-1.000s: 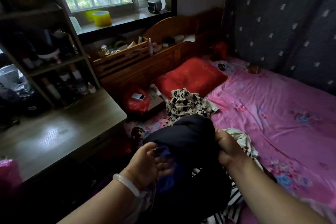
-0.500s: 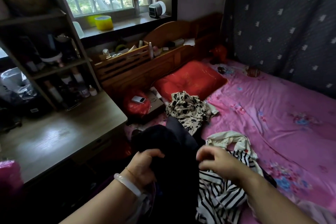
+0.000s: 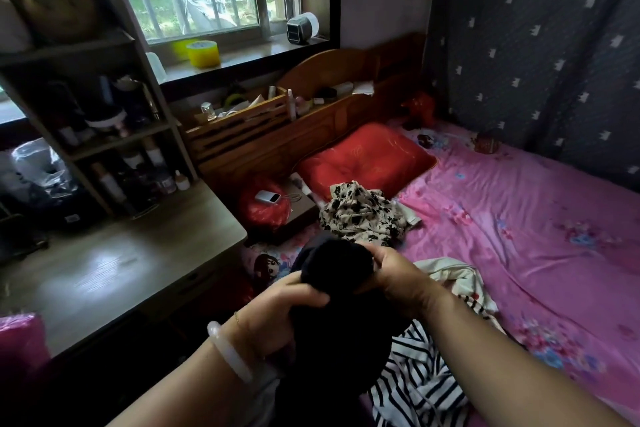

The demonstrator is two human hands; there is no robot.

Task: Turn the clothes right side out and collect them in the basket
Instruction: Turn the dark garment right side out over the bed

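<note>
Black fabric, a bunched dark garment, is held between both hands above the near edge of the pink-sheeted bed. The left hand, a pale bangle at its wrist, grips the cloth with curled fingers; the right hand clutches its other side. Under it lies a black-and-white striped garment. A cream black-printed garment sits beyond, touching the red pillow. The wooden bench stands left.

Bedroom — bed, pillow.
</note>
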